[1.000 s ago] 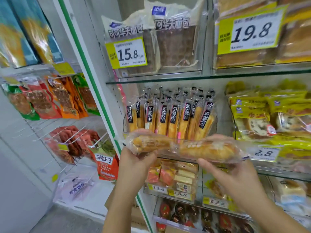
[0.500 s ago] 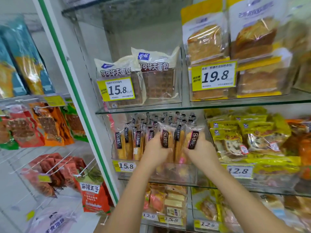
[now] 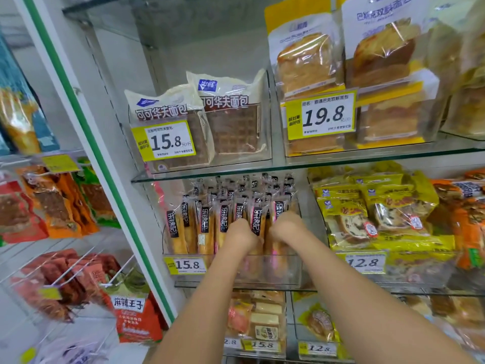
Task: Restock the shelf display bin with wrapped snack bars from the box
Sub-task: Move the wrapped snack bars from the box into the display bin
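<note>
Both grips are buried among the upright clear-wrapped golden snack bars (image 3: 206, 232) in the clear plastic shelf bin (image 3: 275, 269); whether left hand (image 3: 240, 232) or right hand (image 3: 286, 227) pinches one, I cannot tell. Shoving could topple the front row.

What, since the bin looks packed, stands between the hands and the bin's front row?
Nothing visible does. The left hand and right hand are inside the bin, past its clear front wall, among the upright bars; their fingers are hidden.
</note>
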`<state>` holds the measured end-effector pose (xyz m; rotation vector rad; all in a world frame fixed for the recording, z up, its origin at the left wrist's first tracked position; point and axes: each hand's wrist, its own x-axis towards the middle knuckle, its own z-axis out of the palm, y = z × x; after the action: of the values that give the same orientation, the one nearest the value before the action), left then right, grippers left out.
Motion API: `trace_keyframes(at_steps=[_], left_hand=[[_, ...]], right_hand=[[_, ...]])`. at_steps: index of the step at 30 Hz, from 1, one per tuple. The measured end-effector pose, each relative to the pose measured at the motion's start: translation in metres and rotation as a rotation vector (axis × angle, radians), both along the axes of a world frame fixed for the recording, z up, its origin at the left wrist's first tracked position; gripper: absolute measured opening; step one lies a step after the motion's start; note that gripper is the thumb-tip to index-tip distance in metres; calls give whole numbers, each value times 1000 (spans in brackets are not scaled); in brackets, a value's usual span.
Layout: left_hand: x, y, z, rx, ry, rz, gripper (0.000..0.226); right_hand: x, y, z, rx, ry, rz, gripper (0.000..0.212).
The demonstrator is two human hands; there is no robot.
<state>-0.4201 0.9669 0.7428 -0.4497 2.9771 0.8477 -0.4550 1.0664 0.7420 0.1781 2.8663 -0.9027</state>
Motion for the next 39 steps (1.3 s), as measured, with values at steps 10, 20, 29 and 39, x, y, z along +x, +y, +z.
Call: trace_keyframes(at_steps=[10,20,29,39], left_hand=[[-12,-3,-13,111,44,-89,48],[-15,16,-25,104,122,-52,42],[4,10,-26,-63,83,-60,38],[135,-4,-136,434,530,31,8]], right_hand=[[-6,7,4,89,148,-19,48],[-10,17,12,304,424,13,38],[9,23,15,427,390,80,64],[96,30,-71,152,779,454,22]])
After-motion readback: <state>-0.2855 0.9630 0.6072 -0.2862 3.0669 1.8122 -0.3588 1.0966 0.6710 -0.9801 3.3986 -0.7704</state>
